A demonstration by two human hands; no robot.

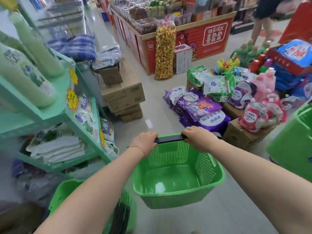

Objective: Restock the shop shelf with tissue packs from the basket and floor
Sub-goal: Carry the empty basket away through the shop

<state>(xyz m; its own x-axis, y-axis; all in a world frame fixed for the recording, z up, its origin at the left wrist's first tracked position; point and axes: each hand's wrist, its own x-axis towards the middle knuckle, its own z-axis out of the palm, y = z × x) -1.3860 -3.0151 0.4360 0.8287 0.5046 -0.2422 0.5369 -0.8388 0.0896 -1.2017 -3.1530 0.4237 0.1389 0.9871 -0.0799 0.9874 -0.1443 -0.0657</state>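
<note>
A green plastic basket [179, 181] hangs in front of me above the floor, and nothing lies inside it. Its black handle [169, 139] runs across the far rim. My left hand [145, 143] is closed over the handle's left end and my right hand [196, 137] over its right end. To the left stands the mint-green shop shelf [55, 114], with white tissue packs [57, 149] stacked on its lower tier and printed packs [86, 114] at its end. Green-and-white packs [217, 83] lie piled on the floor ahead to the right.
A second green basket [67, 193] sits low at my left, a third [297, 144] at the right edge. Stacked cardboard boxes [125, 98] stand ahead left. Purple detergent bags [199, 107] and pink bottles [263, 114] crowd the floor at right. A red display stand [199, 41] and a person's legs [263, 22] are farther back.
</note>
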